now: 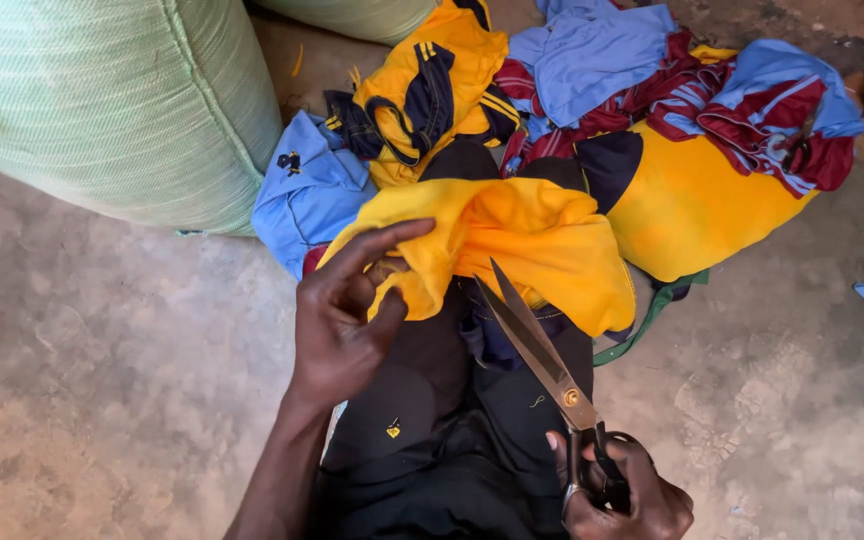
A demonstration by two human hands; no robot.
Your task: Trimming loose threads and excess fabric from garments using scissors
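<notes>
Right across my lap lies the yellow cloth (pixel 522 240), bunched, its near edge hanging toward me. My left hand (pixel 347 320) pinches that edge at its left end, thumb and fingers closed on a fold. My right hand (pixel 617 490) sits lower and further right, closed through the handles of the scissors (pixel 537 345), whose blades run up and leftward, tips just touching the cloth beside my left hand. Other clothes (pixel 652 110) are heaped beyond on the floor (pixel 102 400).
</notes>
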